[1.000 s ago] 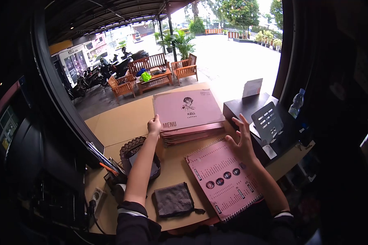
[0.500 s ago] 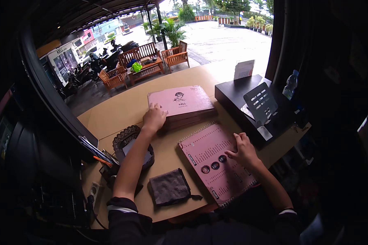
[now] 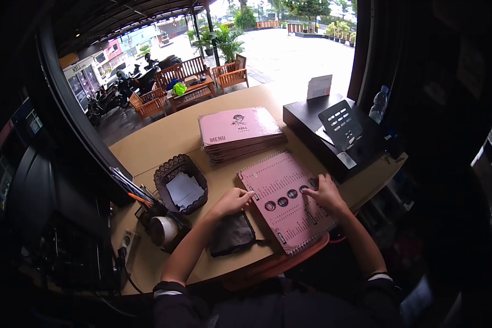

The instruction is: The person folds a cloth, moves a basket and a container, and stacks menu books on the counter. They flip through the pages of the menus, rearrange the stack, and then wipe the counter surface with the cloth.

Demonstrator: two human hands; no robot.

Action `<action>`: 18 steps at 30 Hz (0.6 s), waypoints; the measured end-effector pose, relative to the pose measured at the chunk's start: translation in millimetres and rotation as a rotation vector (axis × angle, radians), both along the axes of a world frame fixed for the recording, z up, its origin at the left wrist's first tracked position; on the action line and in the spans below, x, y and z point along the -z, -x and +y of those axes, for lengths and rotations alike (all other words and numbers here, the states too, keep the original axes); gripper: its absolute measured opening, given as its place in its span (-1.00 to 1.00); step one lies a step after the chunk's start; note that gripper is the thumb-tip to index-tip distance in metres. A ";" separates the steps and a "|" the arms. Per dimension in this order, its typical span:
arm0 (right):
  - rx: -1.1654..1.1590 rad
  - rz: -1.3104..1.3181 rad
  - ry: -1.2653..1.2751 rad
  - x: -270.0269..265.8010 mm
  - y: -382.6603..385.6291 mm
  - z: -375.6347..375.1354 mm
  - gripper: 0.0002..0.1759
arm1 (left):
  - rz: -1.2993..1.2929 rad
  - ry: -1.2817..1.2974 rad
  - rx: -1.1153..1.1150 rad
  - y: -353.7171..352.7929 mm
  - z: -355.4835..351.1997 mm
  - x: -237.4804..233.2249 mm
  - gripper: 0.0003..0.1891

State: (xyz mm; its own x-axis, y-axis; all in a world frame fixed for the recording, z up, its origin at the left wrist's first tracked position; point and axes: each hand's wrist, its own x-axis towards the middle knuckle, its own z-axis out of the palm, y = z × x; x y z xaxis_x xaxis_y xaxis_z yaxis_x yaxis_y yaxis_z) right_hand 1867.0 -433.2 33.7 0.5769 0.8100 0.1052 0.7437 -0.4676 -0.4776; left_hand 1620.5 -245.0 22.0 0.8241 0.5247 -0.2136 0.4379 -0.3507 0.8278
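Note:
A pink spiral-bound menu (image 3: 287,218) lies on the counter in front of me, its page printed with item lists and a row of round pictures. My left hand (image 3: 234,202) is closed at the menu's left edge, fingertips touching it. On the right side, my right hand (image 3: 328,197) grips the opposite edge, thumb over the page and fingers at the border. Behind it sits a stack of pink menus (image 3: 240,128) marked "MENU" and "KELL coffee". A dark cloth pouch (image 3: 232,236) rests below my left wrist.
A dark woven basket (image 3: 181,185) holds white papers, beside a pen holder (image 3: 147,210). At the right stand a black box (image 3: 314,112), a dark slotted stand (image 3: 341,126) and a plastic bottle (image 3: 378,104). A power socket (image 3: 127,240) lies at the left.
My left hand has moved from the stack of menus back to the left edge of the near menu. The right hand stays at its right edge. The view has shifted slightly.

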 end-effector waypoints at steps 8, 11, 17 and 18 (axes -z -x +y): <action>-0.086 0.433 -0.283 60.2 -17.3 10.2 -0.40 | -0.362 0.137 -0.098 6.6 0.0 20.3 -0.66; -0.172 0.618 -0.347 53.6 -14.2 8.2 -0.47 | -0.343 0.288 -0.297 6.1 -6.0 15.4 -0.69; -0.190 0.721 -0.494 53.3 -8.4 8.8 -0.57 | -0.291 0.581 -0.301 13.7 6.2 7.3 -0.73; -0.165 0.695 -0.507 51.5 -6.3 8.0 -0.56 | -0.291 0.582 -0.303 13.4 6.0 7.0 -0.73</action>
